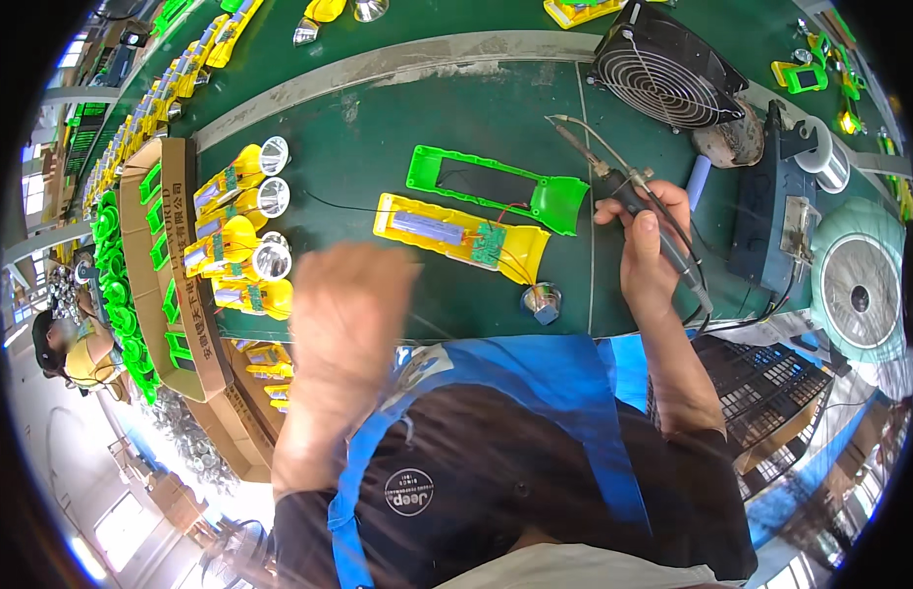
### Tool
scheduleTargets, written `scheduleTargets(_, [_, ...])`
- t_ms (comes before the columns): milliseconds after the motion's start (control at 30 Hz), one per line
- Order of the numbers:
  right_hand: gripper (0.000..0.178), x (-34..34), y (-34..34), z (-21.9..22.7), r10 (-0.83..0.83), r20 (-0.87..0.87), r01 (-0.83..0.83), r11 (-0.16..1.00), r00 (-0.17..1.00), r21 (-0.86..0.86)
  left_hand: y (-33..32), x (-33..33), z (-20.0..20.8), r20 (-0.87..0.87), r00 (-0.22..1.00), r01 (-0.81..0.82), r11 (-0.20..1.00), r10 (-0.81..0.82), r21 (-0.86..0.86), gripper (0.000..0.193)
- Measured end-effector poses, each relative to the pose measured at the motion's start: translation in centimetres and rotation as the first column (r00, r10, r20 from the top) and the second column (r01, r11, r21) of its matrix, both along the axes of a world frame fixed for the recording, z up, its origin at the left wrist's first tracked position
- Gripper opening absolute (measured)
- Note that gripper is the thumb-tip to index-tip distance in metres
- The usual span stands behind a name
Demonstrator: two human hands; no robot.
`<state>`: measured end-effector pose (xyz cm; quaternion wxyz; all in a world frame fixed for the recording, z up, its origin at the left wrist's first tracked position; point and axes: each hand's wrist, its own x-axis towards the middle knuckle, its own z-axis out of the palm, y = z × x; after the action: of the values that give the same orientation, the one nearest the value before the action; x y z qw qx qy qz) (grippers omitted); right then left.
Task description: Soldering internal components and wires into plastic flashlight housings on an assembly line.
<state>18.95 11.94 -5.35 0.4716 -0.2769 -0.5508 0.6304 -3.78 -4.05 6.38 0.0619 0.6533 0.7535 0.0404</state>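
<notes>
The single view looks down from the person's head, from the left of two side-by-side fisheye cameras, onto the green surface (456,113). It sits near: the yellow case (527,241) falls just above centre, the blue apron (545,378) below. Toward the curved rim the room (93,442) bends, probably too distorted to judge well.

You're in an assembly workshop: green worktop (339,147), soldering iron (621,191) and wire spool (827,162) at 2 o'clock, yellow housings (160,106) lined up at 10, co-worker (89,359) at 9.
</notes>
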Motion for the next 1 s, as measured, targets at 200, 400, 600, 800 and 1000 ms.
scheduleTargets(200, [0.026, 0.4, 0.2, 1.4, 0.072, -0.022, -0.074, 0.991, 0.997, -0.113, 1.3, -2.8, -2.0, 0.331, 0.937, -0.039, 0.908, -0.112, 0.417, 0.023])
scheduleTargets(400, [0.024, 2.5, -0.2, 3.1, 0.175, 0.022, -0.164, 0.954, 0.984, -0.252, 3.1, -3.0, -3.8, 0.321, 0.865, 0.253, 0.888, -0.386, 0.385, 0.018])
scheduleTargets(600, [0.023, 1.2, 1.1, 3.7, 0.332, 0.165, -0.27, 0.911, 0.929, -0.313, 4.2, -2.2, -4.5, 0.244, 0.875, 0.346, 0.892, -0.419, 0.29, 0.014])
scheduleTargets(800, [0.02, 0.7, 1.6, 4.3, 0.434, 0.25, -0.338, 0.875, 0.866, -0.347, 4.9, -1.6, -3.7, 0.145, 0.902, 0.387, 0.909, -0.408, 0.154, 0.013])
scheduleTargets(1000, [0.021, 0.3, 1.4, 4.7, 0.463, 0.303, -0.349, 0.865, 0.833, -0.361, 5.1, -1.6, -3.6, 0.141, 0.904, 0.385, 0.913, -0.403, 0.136, 0.013])
